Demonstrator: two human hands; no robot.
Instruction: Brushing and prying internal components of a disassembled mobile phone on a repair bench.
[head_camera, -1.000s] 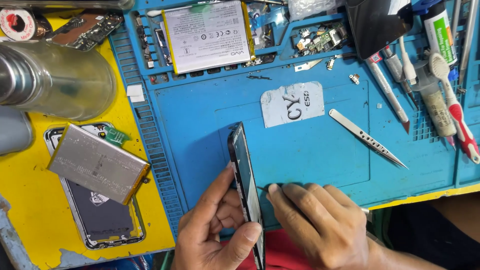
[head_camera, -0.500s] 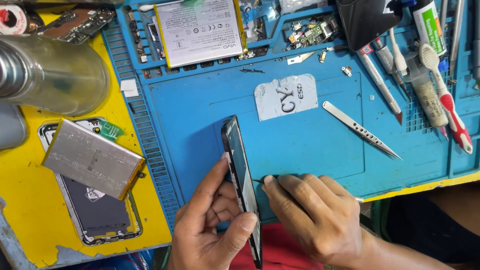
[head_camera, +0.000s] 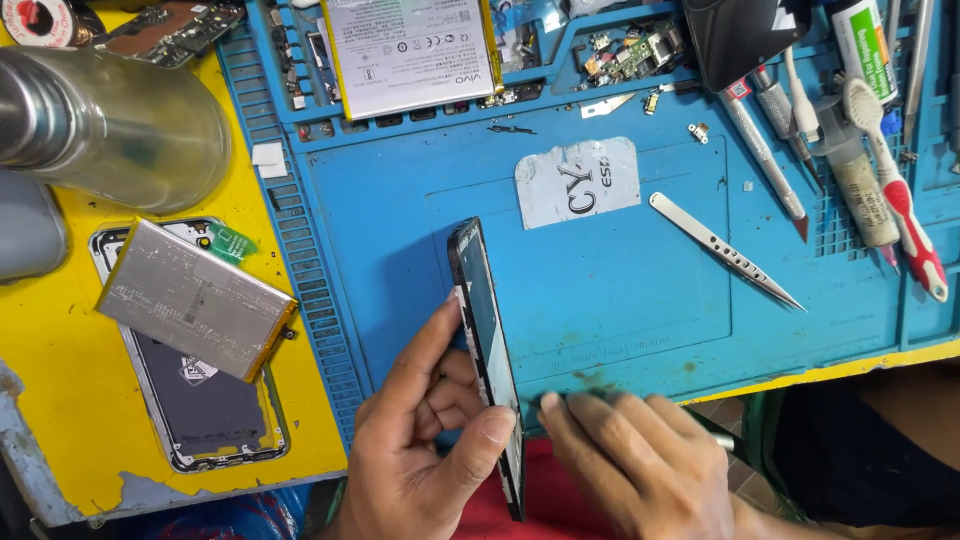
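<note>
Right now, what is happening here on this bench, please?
A person holds a phone frame on its edge over the blue work mat. The left hand grips it between thumb and fingers, while the right hand presses a fingertip against its lower side. Tweezers lie unused on the mat, a battery sits at its top edge, and a second battery rests on another opened phone to the left.

Open blue mat (head_camera: 620, 290) ahead; tweezers (head_camera: 725, 250) and tools (head_camera: 860, 150) crowd right.
</note>
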